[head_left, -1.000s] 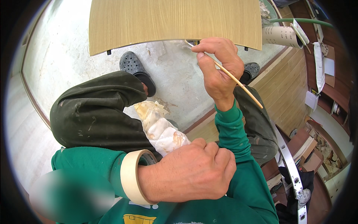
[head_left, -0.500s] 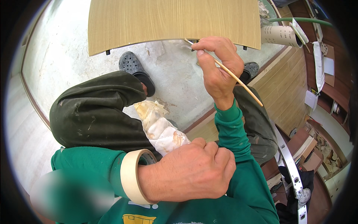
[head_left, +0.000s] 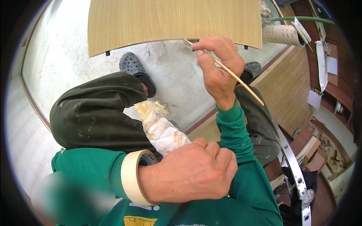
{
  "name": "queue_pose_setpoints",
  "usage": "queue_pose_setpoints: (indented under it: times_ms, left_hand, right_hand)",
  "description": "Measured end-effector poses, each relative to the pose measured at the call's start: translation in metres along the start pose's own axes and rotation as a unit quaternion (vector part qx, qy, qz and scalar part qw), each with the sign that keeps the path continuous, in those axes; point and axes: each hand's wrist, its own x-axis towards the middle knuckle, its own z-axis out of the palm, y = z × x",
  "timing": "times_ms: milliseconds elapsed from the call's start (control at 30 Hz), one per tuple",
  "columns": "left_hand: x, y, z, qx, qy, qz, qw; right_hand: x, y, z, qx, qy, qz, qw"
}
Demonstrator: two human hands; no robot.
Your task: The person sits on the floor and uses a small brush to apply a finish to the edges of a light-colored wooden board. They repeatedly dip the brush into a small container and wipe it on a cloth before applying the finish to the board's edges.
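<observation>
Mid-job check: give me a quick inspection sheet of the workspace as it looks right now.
Surface: pale concrete floor, stained.
Job's things: thin wooden stick at the lower edge of the wood-grain panel; stained white rag.
Clutter: paper cup on its side, metal strip.
Hands: right hand pinches the stick; left hand fisted on the rag, tape roll around its wrist.
Cables: green hose.
Surroundings: wooden shelving at right.

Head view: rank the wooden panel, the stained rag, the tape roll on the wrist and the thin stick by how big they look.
1. Wooden panel, by far the largest.
2. Stained rag.
3. Tape roll, though it sits close to the camera, so its rank against the rag is unsure.
4. Thin stick, long but the slimmest.
</observation>
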Motion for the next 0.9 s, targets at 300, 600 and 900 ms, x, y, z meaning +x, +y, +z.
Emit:
queue_pose_setpoints:
  times_ms: [300,600,900]
  left_hand:
    - [0.0012,-0.0011,0.0001,-0.008,0.002,-0.004,1.0]
    - [0.0013,-0.0021,-0.0003,-0.005,0.001,-0.002,1.0]
    - [0.0002,-0.001,-0.0003,-0.004,0.007,-0.006,1.0]
  right_hand:
    - [-0.0015,0.0043,-0.0005,0.022,0.017,0.0,1.0]
    - [0.0001,0.0046,0.0038,0.019,0.04,0.002,0.999]
    - [0.0002,0.0037,0.0046,0.013,0.039,0.001,0.999]
